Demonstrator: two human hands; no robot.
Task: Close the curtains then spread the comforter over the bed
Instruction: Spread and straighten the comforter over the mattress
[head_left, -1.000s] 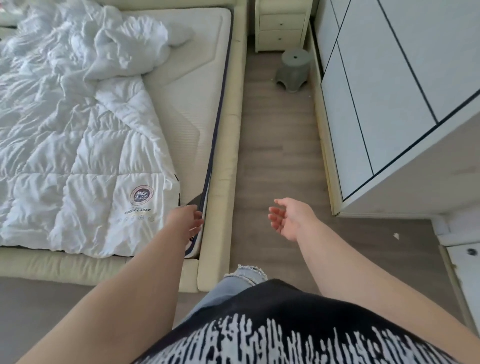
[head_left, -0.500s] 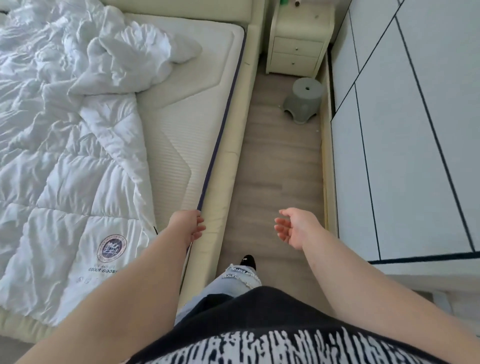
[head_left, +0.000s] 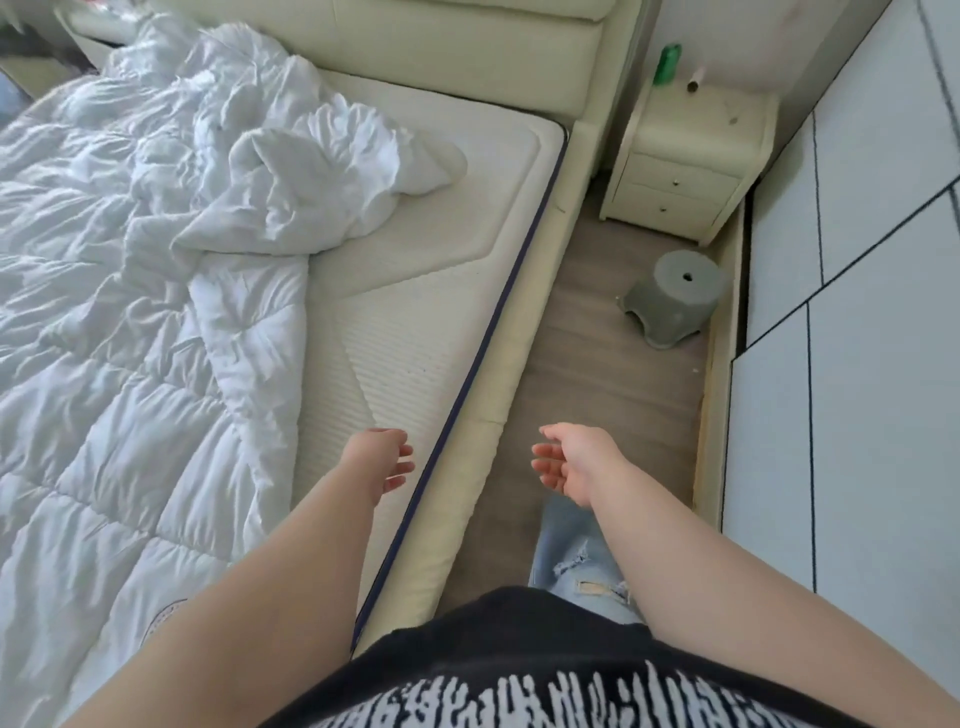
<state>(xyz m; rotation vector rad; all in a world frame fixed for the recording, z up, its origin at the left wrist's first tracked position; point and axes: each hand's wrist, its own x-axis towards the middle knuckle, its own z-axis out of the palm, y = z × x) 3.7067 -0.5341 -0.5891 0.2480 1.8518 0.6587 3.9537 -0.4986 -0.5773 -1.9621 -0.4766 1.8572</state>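
A white quilted comforter (head_left: 130, 291) lies crumpled over the left part of the bed, its far end bunched up toward the cream headboard (head_left: 415, 47). The right strip of the mattress (head_left: 415, 291) is bare. My left hand (head_left: 382, 460) hovers over the mattress's right edge, fingers relaxed, holding nothing. Over the floor beside the bed, my right hand (head_left: 569, 462) is held out with loosely curved fingers, also empty. No curtains are in view.
A narrow wooden floor aisle (head_left: 587, 374) runs between the bed frame and white wardrobe doors (head_left: 852, 291) on the right. A grey plastic stool (head_left: 675, 296) stands in it ahead. Behind it is a cream nightstand (head_left: 691, 156) with a green bottle (head_left: 666, 63).
I have walked forward along the bed's right side toward the headboard. The stool and nightstand are closer, the comforter's logo corner has slipped behind my left arm. Both hands stay empty.
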